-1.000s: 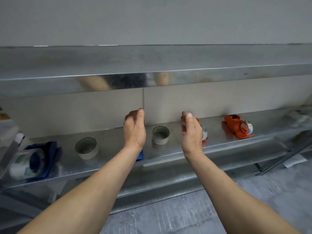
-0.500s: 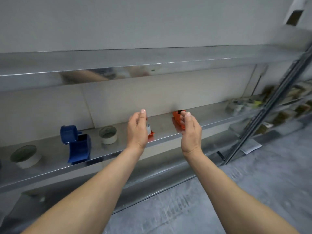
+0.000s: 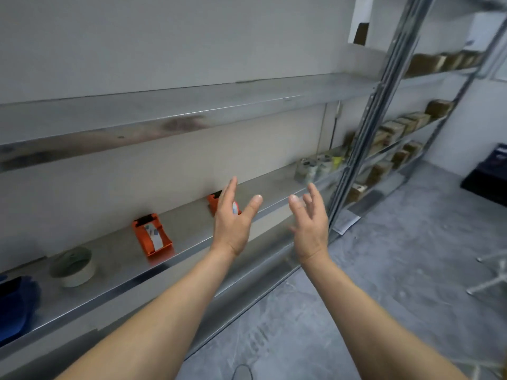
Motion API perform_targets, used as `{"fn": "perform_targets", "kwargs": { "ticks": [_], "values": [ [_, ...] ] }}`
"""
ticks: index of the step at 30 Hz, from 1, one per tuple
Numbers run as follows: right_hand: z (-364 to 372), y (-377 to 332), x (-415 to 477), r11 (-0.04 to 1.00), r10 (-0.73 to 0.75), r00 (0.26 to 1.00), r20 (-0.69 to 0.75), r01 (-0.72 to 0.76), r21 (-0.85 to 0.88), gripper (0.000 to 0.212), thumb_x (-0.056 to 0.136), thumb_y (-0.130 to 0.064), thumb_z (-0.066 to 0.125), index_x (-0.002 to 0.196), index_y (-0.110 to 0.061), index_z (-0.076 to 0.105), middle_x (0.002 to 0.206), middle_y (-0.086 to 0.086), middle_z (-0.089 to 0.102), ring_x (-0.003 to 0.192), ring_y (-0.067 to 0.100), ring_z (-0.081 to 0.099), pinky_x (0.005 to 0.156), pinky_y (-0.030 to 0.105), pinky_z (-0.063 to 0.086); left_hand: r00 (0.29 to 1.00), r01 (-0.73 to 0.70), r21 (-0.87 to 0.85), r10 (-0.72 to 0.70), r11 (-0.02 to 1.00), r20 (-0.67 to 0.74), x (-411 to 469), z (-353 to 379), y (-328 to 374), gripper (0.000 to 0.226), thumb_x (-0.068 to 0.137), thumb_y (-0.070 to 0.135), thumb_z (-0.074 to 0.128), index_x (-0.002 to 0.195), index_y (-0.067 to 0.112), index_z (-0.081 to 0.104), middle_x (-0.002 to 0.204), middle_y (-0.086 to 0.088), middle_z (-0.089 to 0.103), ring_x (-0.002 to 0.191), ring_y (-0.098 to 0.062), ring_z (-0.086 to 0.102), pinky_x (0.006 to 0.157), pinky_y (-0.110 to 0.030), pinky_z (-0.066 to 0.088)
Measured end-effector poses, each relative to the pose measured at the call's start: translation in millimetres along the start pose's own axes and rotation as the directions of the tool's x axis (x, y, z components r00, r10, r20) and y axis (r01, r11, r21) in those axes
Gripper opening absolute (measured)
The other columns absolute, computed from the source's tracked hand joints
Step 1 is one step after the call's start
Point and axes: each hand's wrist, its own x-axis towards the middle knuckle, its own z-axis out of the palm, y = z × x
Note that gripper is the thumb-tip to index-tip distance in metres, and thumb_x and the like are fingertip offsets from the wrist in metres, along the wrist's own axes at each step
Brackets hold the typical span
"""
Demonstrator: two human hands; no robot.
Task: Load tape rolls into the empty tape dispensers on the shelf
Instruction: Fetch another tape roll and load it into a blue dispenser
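Okay, I've got the shelf as my reference: bare steel, running across the view with the wall behind it. The upright post stands at the shelf's right end.

The left hand hangs in the air in front of the shelf's front lip, fingers straight and spread, holding nothing. The right hand is further toward the shelf's right end, also out in front of the lip. Its fingers are splayed with nothing in them, and it is a bit motion-blurred.

- The blue dispenser is on the shelf at its far left, cut off by the frame edge.
- The tape roll, whitish, lies flat on the shelf just right of that, hole up.
- The orange dispenser is on the shelf about mid-length, with a white printed roll seated in it.
- The second orange dispenser is on the shelf further right, near the wall. The left hand partly hides it, so I can't tell its load.
- The clutter at the shelf's right end is too blurred to identify.
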Motion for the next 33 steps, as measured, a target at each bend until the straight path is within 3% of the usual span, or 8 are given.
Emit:
{"fn": "perform_targets", "kwargs": {
  "ticks": [2, 6, 11, 16, 19, 27, 30, 33],
  "values": [
    [-15, 1, 16, 0.985, -0.062, 0.998, 0.026, 0.065, -0.162, 0.099, 0.067, -0.044, 0.075, 0.149, -0.053, 0.02, 0.151, -0.026, 0.029, 0.144, 0.013, 0.033, 0.117, 0.048, 0.033, 0.999, -0.028, 0.084, 0.024, 0.996, 0.044, 14, 22, -5, 0.097, 0.068, 0.047, 0.075, 0.152, 0.032, 0.027, 0.162, 0.005, 0.02, 0.148, -0.003, 0.016, 0.12, -0.029, 0.019],
    [-34, 4, 60, 0.923, -0.109, 0.994, 0.016, 0.107, -0.37, 0.12, 0.067, -0.012, 0.079, 0.131, -0.079, 0.002, 0.165, -0.018, 0.0, 0.149, 0.015, 0.024, 0.109, 0.046, 0.043, 0.996, -0.051, 0.136, 0.04, 0.989, 0.085, 52, 66, -14, 0.104, 0.07, 0.016, 0.082, 0.154, 0.034, 0.022, 0.164, 0.004, 0.004, 0.146, 0.0, 0.011, 0.101, -0.004, 0.011],
    [-49, 13, 124, 0.901, -0.109, 0.994, 0.003, 0.1, -0.423, 0.119, 0.071, 0.001, 0.074, 0.136, -0.075, 0.009, 0.165, -0.019, -0.005, 0.149, 0.013, 0.024, 0.096, 0.04, 0.054, 0.99, -0.046, 0.115, 0.03, 0.992, 0.136, 111, 112, -24, 0.101, 0.071, 0.013, 0.082, 0.152, 0.034, 0.026, 0.164, 0.002, 0.004, 0.148, -0.006, 0.011, 0.106, -0.015, 0.015],
    [-60, 19, 180, 0.865, -0.119, 0.992, -0.03, 0.089, -0.494, 0.106, 0.074, -0.001, 0.074, 0.149, -0.054, 0.022, 0.165, -0.016, 0.004, 0.149, 0.011, 0.025, 0.094, 0.015, 0.041, 0.983, -0.065, 0.082, 0.05, 0.994, 0.178, 160, 146, -30, 0.095, 0.072, 0.016, 0.082, 0.151, 0.03, 0.031, 0.162, 0.001, 0.017, 0.146, -0.007, 0.019, 0.11, -0.017, 0.018],
    [-62, 25, 204, 0.873, -0.115, 0.992, -0.053, 0.075, -0.482, 0.086, 0.077, -0.003, 0.073, 0.145, -0.043, 0.039, 0.158, -0.013, 0.032, 0.144, 0.008, 0.033, 0.109, 0.028, 0.041, 0.978, -0.019, 0.017, 0.015, 1.0, 0.209, 178, 157, -40, 0.092, 0.071, 0.028, 0.08, 0.15, 0.03, 0.032, 0.154, 0.004, 0.037, 0.14, -0.007, 0.033, 0.116, -0.034, 0.029],
    [-50, 37, 262, 0.924, -0.089, 0.989, -0.117, 0.038, -0.38, 0.04, 0.097, -0.045, 0.054, 0.133, -0.029, 0.059, 0.132, -0.013, 0.061, 0.125, 0.005, 0.054, 0.11, 0.037, 0.044, 0.985, 0.117, -0.103, -0.102, 0.988, 0.137, 227, 176, -54, 0.079, 0.076, 0.063, 0.062, 0.141, 0.022, 0.047, 0.141, 0.005, 0.052, 0.129, -0.008, 0.046, 0.112, -0.031, 0.032],
    [-47, 43, 282, 0.965, -0.028, 0.987, -0.157, -0.014, -0.262, 0.066, 0.091, -0.069, 0.025, 0.128, -0.031, 0.063, 0.127, -0.017, 0.062, 0.124, 0.005, 0.055, 0.11, 0.046, 0.043, 0.982, 0.161, -0.191, -0.139, 0.968, 0.128, 244, 184, -62, 0.057, 0.093, 0.063, 0.037, 0.132, 0.026, 0.057, 0.137, 0.01, 0.054, 0.133, -0.01, 0.045, 0.117, -0.042, 0.03],
    [-50, 55, 312, 0.984, 0.044, 0.983, -0.179, -0.073, -0.161, 0.079, 0.081, -0.082, 0.017, 0.121, -0.035, 0.066, 0.123, -0.017, 0.063, 0.123, 0.007, 0.056, 0.106, 0.054, 0.045, 0.979, 0.19, -0.168, -0.174, 0.967, 0.106, 262, 192, -68, 0.064, 0.084, 0.071, 0.025, 0.12, 0.033, 0.061, 0.13, 0.014, 0.056, 0.13, -0.012, 0.047, 0.114, -0.052, 0.032]
  ]
}}
